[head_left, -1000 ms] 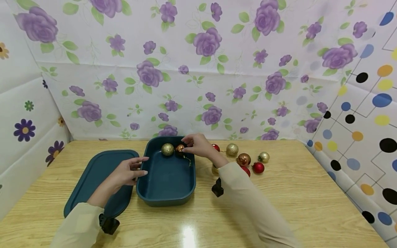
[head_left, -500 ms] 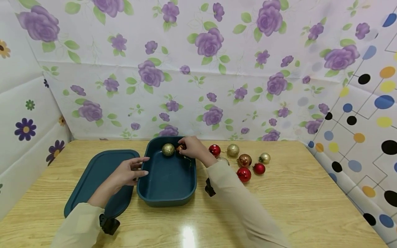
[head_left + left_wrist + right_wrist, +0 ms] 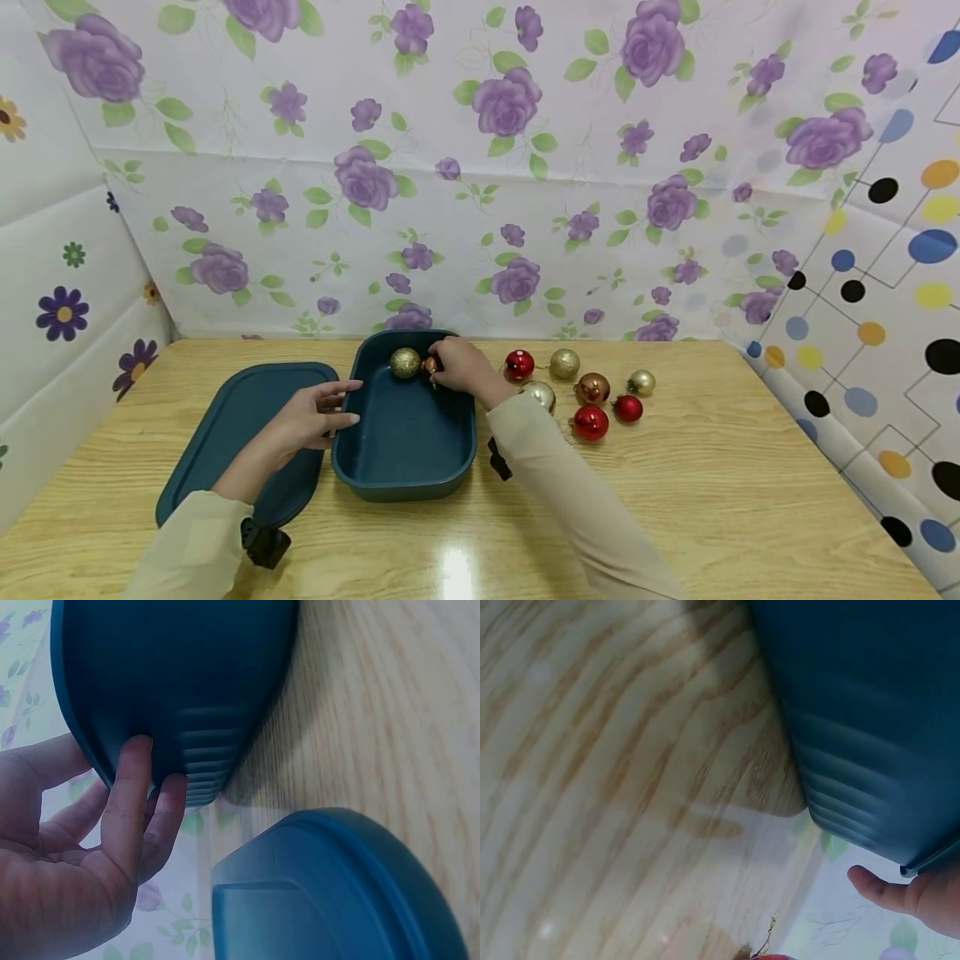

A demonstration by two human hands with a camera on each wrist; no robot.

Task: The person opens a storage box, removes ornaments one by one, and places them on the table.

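Note:
A deep teal plastic box (image 3: 405, 442) stands at the middle of the table. My left hand (image 3: 311, 417) grips its left wall; in the left wrist view the fingers (image 3: 131, 795) lie against the outside while part of the hand passes behind the rim. Inside the back right corner, my right hand (image 3: 461, 367) holds a small copper Christmas bauble (image 3: 430, 365), mostly hidden by the fingers. Beside it in the box sits a gold glitter bauble (image 3: 406, 363). The right wrist view shows only one finger (image 3: 885, 891) past the box's rim.
A matching teal lid (image 3: 232, 425) lies left of the box, under the left forearm. Right of the box are several baubles: red (image 3: 590, 422), copper (image 3: 592, 388), gold glitter (image 3: 564, 363) and shiny pale gold (image 3: 540, 397). A floral cloth (image 3: 450, 208) hangs behind the table.
My right hand has shifted slightly left and down within the box's back right corner, its fingers now covering more of the copper bauble. The left hand stays at the box's wall.

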